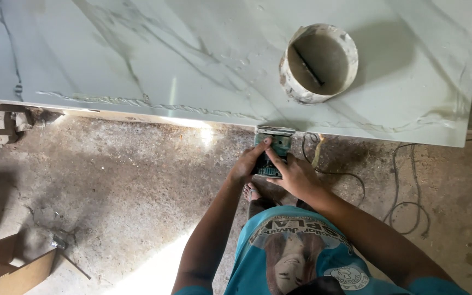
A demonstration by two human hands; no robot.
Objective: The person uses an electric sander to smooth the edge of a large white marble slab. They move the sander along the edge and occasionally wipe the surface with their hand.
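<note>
Both bare arms reached forward and down, converging ahead of the torso; the left hand point(247, 163) curled inward, thumb stretched toward the right; the right hand point(296, 176) lay just beside it, fingers extended forward, wrist angled inward; their fingertips nearly met.

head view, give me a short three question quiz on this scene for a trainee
1. True or false: both hands grip the green power tool at the near edge of the marble slab.
2. What stands on the slab? A) a round bucket B) a cardboard box C) a hammer
3. Fill in: the cable lies coiled on the ____.

Key:
1. True: the left hand and the right hand both hold it.
2. A: the bucket holds grey mix and a stick.
3. Floor.
</note>
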